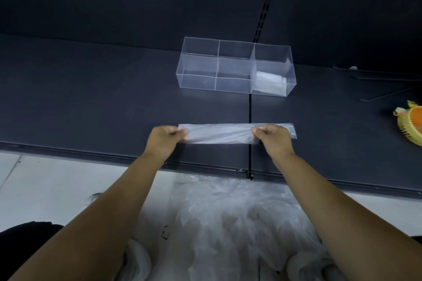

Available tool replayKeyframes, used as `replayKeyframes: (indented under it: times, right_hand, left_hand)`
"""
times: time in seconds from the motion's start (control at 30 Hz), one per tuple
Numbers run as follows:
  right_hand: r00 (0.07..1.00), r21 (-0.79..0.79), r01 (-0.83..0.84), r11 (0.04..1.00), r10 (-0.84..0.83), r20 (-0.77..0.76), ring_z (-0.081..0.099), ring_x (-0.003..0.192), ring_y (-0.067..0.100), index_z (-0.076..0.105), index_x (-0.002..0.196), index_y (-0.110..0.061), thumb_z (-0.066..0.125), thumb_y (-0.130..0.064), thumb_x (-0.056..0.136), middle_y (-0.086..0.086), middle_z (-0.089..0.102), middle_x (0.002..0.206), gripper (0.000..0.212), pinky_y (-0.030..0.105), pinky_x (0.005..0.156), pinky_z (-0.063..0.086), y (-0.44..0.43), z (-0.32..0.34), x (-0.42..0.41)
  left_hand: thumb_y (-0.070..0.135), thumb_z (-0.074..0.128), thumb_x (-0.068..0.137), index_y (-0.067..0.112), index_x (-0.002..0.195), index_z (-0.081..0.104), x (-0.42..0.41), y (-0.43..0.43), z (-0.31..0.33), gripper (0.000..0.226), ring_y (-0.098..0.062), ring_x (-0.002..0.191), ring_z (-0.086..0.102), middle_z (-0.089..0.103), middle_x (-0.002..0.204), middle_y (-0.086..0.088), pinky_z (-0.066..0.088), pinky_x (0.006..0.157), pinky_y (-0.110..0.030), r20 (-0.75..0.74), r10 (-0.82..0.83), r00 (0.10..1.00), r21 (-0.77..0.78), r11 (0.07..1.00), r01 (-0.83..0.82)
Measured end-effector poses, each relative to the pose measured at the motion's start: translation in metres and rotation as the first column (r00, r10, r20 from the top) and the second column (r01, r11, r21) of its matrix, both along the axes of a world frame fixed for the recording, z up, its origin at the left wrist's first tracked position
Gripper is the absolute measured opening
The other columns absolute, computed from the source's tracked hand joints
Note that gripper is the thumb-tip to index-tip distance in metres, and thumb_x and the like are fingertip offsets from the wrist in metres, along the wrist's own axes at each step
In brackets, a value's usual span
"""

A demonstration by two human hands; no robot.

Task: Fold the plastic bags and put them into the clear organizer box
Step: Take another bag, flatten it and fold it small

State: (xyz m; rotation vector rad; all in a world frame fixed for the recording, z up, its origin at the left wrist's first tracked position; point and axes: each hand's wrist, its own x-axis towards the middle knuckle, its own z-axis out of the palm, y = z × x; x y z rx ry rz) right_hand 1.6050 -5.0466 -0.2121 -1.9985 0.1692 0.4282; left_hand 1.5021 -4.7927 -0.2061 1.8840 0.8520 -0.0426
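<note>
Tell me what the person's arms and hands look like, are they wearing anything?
Both arms are bare all the way up to the edge of the picture, with no sleeves showing. The left hand and the right hand have no gloves, and no rings, watch or bracelets can be seen on the fingers or wrists. There are no marks or stickers on them that show.

The organizer box [235,67] stands on the worktop [91,98], toward its rear. A folded bag [269,83] lies in its right-hand compartment. A bag strip [219,133] lies crosswise before the box, near the worktop's front edge. A round toy [410,124] sits far right. A bag heap [239,223] lies below the front edge.
</note>
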Motion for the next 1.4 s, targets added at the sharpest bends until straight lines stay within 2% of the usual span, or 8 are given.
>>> replayKeyframes:
  times: [0.33,0.47,0.57,0.7,0.83,1.0,1.23,1.4]
  right_hand:
    - [0.992,-0.306,0.129,0.943,-0.128,0.022,0.056,0.070,0.020,0.062,0.070,-0.021,0.067,-0.035,0.087,0.001,0.061,0.074,0.022,0.026,0.065,0.044,0.024,0.002,0.008]
    - [0.994,-0.348,0.106,0.932,-0.111,0.006,0.061,0.077,0.026,0.069,0.080,-0.014,0.064,-0.035,0.088,0.007,0.068,0.082,0.023,0.030,0.069,0.050,0.027,0.005,0.009]
    - [0.995,-0.370,0.095,0.924,-0.099,0.008,0.064,0.080,0.028,0.068,0.078,-0.013,0.063,-0.034,0.089,0.011,0.071,0.085,0.024,0.034,0.073,0.053,0.029,0.008,0.008]
    - [0.985,-0.528,0.161,0.834,-0.101,0.141,0.056,0.109,0.028,0.064,0.105,-0.018,0.064,-0.023,0.086,0.007,0.062,0.113,0.019,0.038,0.093,0.039,0.035,0.009,-0.001]
    - [0.752,-0.479,-0.120,0.870,0.395,0.528,0.041,0.129,0.029,0.053,0.132,-0.011,0.057,-0.010,0.087,0.012,0.047,0.139,0.045,0.039,0.109,0.029,0.059,0.004,-0.034]
    - [0.530,-0.702,-0.521,0.486,0.829,0.180,-0.008,0.148,0.013,0.005,0.153,-0.017,0.022,-0.045,0.102,-0.002,-0.001,0.162,0.060,0.035,0.119,-0.010,0.057,-0.029,-0.054]
    - [0.691,-0.809,-0.396,0.435,0.721,0.050,-0.015,0.146,0.013,-0.006,0.152,-0.020,0.017,-0.054,0.098,-0.004,-0.012,0.160,0.068,0.034,0.116,-0.015,-0.034,-0.034,-0.012]
    - [0.877,-0.615,-0.214,0.759,0.427,0.221,0.025,0.140,0.021,0.039,0.144,-0.016,0.038,-0.031,0.102,0.002,0.030,0.154,0.045,0.037,0.113,0.016,-0.072,-0.016,0.021]
  left_hand:
    - [0.020,0.064,0.090,0.008,0.092,0.070,0.008,-0.023,-0.002,0.013,-0.032,0.091,0.060,0.067,0.093,-0.012,0.046,0.076,-0.036,0.017,0.117,0.993,0.482,0.869,-0.110]
    - [0.006,0.059,0.090,0.003,0.113,0.065,0.003,-0.047,-0.009,0.024,-0.040,0.109,0.053,0.058,0.119,-0.020,0.040,0.095,-0.045,0.141,-0.279,0.950,0.749,0.657,0.082]
    - [0.036,0.029,0.103,0.006,0.147,0.031,-0.005,-0.059,-0.024,0.054,-0.028,0.146,0.017,0.025,0.156,-0.012,0.006,0.121,-0.037,-0.127,-0.466,0.876,0.700,0.583,0.412]
    - [0.066,-0.006,0.085,0.012,0.152,-0.007,-0.017,-0.054,-0.043,0.086,-0.022,0.148,-0.010,-0.007,0.161,-0.006,-0.010,0.118,-0.033,-0.353,-0.452,0.819,0.700,0.453,0.552]
    - [0.066,-0.014,0.081,0.011,0.148,-0.015,-0.016,-0.053,-0.043,0.087,-0.021,0.147,-0.014,-0.016,0.158,-0.005,-0.013,0.117,-0.033,-0.383,-0.456,0.803,0.711,0.410,0.572]
    - [0.062,-0.010,0.084,0.013,0.145,-0.021,-0.018,-0.051,-0.042,0.078,-0.018,0.141,-0.024,-0.018,0.158,-0.006,-0.018,0.114,-0.032,-0.371,-0.488,0.790,0.697,0.415,0.585]
    - [0.068,-0.014,0.081,0.010,0.152,-0.006,-0.017,-0.051,-0.042,0.092,-0.021,0.147,-0.011,-0.006,0.161,-0.007,-0.013,0.116,-0.032,-0.355,-0.482,0.801,0.732,0.391,0.559]
    - [0.068,-0.014,0.081,0.010,0.152,-0.005,-0.017,-0.052,-0.043,0.092,-0.021,0.148,-0.008,-0.004,0.161,-0.007,-0.010,0.118,-0.033,-0.354,-0.477,0.805,0.737,0.387,0.554]
